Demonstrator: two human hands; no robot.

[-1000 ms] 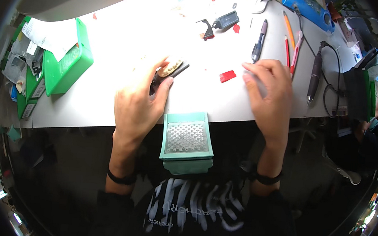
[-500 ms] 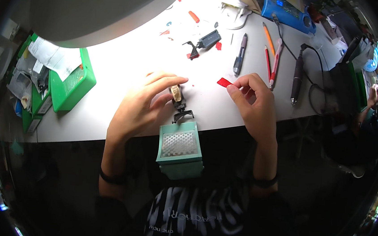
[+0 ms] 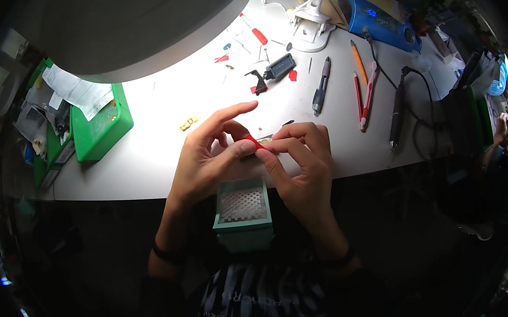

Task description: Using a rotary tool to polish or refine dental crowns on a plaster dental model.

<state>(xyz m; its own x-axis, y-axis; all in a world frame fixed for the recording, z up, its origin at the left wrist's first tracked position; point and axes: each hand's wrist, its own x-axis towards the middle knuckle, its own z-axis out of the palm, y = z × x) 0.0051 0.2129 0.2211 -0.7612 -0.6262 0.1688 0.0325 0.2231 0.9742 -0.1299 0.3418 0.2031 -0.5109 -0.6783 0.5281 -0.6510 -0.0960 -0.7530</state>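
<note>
My left hand [image 3: 209,157] and my right hand [image 3: 304,169] meet above the near edge of the white table. Between them is a small red strip of thin sheet, like articulating paper [image 3: 256,142]. Left thumb and a finger pinch one end, with the index finger raised; right thumb and fingertips close on the other end. Just behind the strip a cream dental model [image 3: 265,140] shows in part by the right fingertips; its black hinged holder is mostly hidden. A small yellowish piece [image 3: 189,122] lies beyond my left hand. Below my hands stands a pale green box [image 3: 218,207] with a white perforated top.
A grey-and-black hinged holder [image 3: 280,67], a dark pen [image 3: 321,86] and pencils [image 3: 359,59] lie farther back. A corded black handpiece [image 3: 398,111] and blue control box [image 3: 378,21] are right. Green trays [image 3: 109,125] stand left; a large lamp shade [image 3: 151,23] overhangs.
Both hands have come together, the right bringing the red strip leftward to the left hand, which now grips it too. The yellowish piece has come into sight. The view has shifted slightly.
</note>
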